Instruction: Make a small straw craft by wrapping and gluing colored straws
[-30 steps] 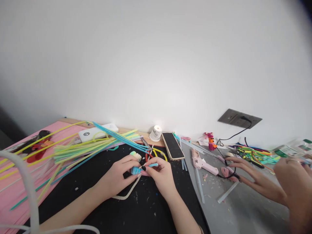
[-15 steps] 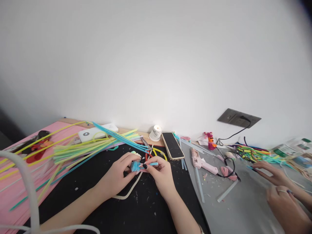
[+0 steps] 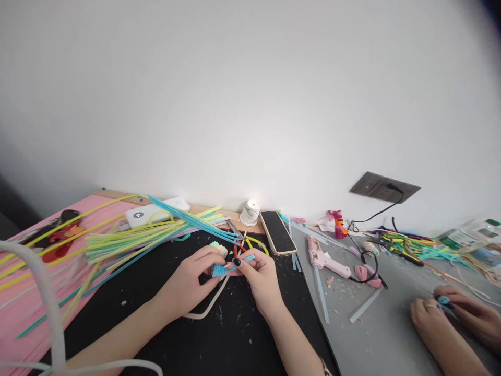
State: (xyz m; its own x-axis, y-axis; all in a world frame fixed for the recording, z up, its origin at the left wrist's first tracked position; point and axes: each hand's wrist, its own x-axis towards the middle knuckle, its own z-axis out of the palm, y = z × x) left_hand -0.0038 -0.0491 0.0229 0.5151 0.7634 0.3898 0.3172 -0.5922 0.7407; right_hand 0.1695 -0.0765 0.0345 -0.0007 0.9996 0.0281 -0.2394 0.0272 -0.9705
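Note:
My left hand (image 3: 187, 282) is closed around a small coil of blue pipe cleaner (image 3: 217, 270), holding it above the black mat (image 3: 238, 344). Close to it, my right hand (image 3: 261, 279) pinches the free end of the blue pipe cleaner (image 3: 249, 258) between thumb and fingers. A pinkish strip also shows between the two hands; which hand holds it I cannot tell. Just behind my left fingers is a pale green and cream fluffy piece (image 3: 219, 249), partly hidden. A cream pipe cleaner (image 3: 209, 308) lies on the mat beneath my hands.
Pipe cleaners in bundles (image 3: 117, 243) spread at left, beside a white device (image 3: 151, 213). Pliers (image 3: 250, 241), a paper cup (image 3: 250, 213) and a phone (image 3: 277, 233) sit behind my hands. Rightward are a pink glue gun (image 3: 326, 262) and a co-worker's hands (image 3: 450, 318).
My right fingers have shifted slightly on the blue pipe cleaner, its end now pointing more upward. At right, the co-worker's hands have come together around a small blue piece.

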